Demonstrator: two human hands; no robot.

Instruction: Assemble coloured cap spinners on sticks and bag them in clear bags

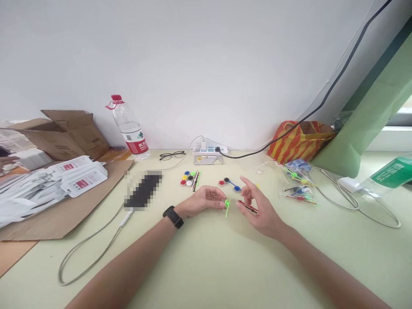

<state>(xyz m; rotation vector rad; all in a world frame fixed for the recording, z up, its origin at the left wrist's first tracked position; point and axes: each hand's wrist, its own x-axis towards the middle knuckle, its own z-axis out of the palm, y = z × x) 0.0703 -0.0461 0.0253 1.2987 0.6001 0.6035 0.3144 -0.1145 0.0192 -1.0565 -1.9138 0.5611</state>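
The left hand (202,201) pinches a green piece (227,204) over the middle of the pale tabletop (206,266). The right hand (264,214) faces it, thumb and forefinger apart; whether it grips the dark red stick (247,206) at its palm, I cannot tell. The work looks partly done: a blue stick (232,184) seems joined to a blue disc (237,189), while loose discs (187,177) and bagged pieces (298,191) lie unused. Behind, glasses (172,155), a water bottle (130,126) and a power strip (209,150) stand near the white wall (193,68).
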